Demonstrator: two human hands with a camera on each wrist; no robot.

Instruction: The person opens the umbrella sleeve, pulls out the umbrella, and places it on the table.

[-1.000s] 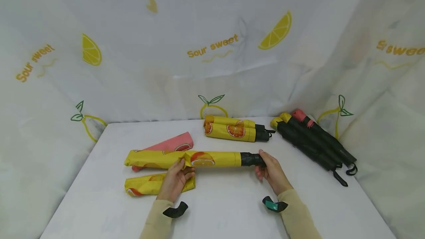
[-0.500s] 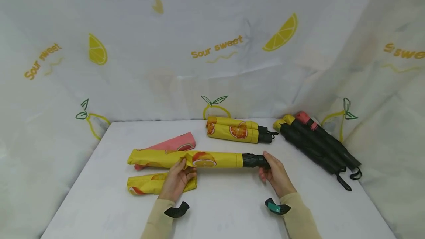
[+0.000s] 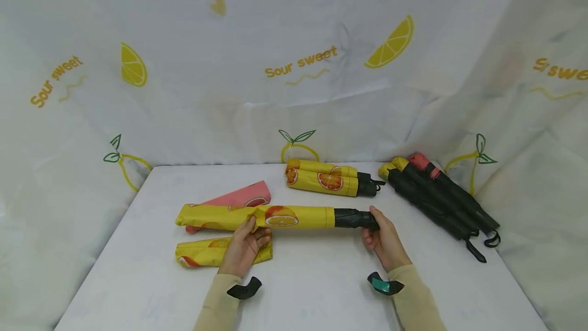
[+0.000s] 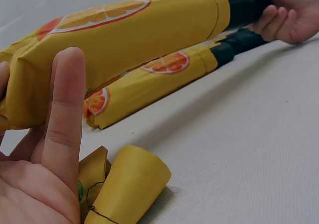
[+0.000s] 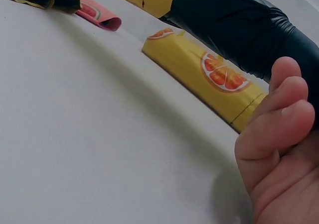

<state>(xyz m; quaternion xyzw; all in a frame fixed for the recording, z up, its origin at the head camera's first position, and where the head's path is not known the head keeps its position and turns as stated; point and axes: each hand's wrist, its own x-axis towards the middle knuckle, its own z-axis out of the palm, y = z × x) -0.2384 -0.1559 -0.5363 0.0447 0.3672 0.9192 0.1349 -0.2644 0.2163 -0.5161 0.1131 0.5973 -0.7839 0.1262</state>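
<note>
A long yellow umbrella sleeve (image 3: 298, 217) with orange-slice prints is held level above the table, a black folded umbrella (image 3: 351, 218) sticking out of its right end. My left hand (image 3: 243, 250) pinches the sleeve near its middle, thumb in front; in the left wrist view one finger (image 4: 67, 94) stands straight beside the cloth. At the far right end, my right hand (image 3: 386, 239) grips the black umbrella, its fingers (image 5: 279, 124) curled in the right wrist view. Behind and below the held sleeve lie a pink sleeve (image 3: 248, 195) and another yellow sleeve (image 3: 197, 254), both partly hidden.
Two sleeved yellow umbrellas (image 3: 321, 182) with black ends lie side by side at the back of the white table (image 3: 317, 290). Several black folded umbrellas (image 3: 434, 195) with yellow or pink tips lie slanted at the right. A printed white curtain (image 3: 206, 106) hangs behind.
My right hand has moved slightly right, and more of the black umbrella shows outside the sleeve. My left hand keeps its pinch on the sleeve. The head view has shifted a little.
</note>
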